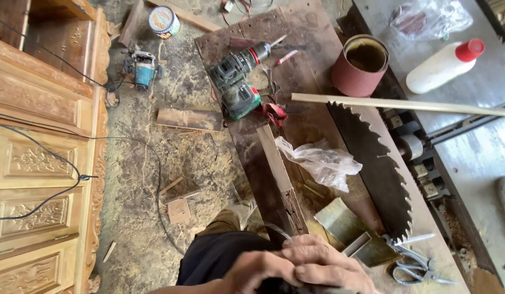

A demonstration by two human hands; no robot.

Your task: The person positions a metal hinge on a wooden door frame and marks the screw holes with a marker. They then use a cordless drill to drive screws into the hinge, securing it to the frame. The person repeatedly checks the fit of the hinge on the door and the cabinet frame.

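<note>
two hands sit at the bottom edge of the view, pressed close together over something dark that cannot be made out. the left hand (263, 270) curls downward with its fingers bent, and the right hand (323, 264) lies just beside it, fingers folded over the same dark thing; whether either truly grips it cannot be told.

taking the circular saw blade (372, 158) as landmark: far to its left stands a carved wooden door panel (40, 163) with a black cable (62, 190) trailing across it. nearer, still left of the blade, a teal router (142, 68) lies on the sawdust floor (138, 163), with a round tin (164, 22) above it. on the counter (312, 65), up and left of the blade, a cordless drill (239, 76) rests. a wooden strip (279, 174) runs down toward the hands, and a crumpled plastic bag (320, 160) lies touching the blade's left edge. above the blade stands a roll of red sandpaper (361, 65), and a long pale stick (405, 103) crosses the blade's top. below the blade, metal scissors (418, 264) lie just right of the right hand. up and right of the blade, a white bottle with red cap (445, 64).
</note>
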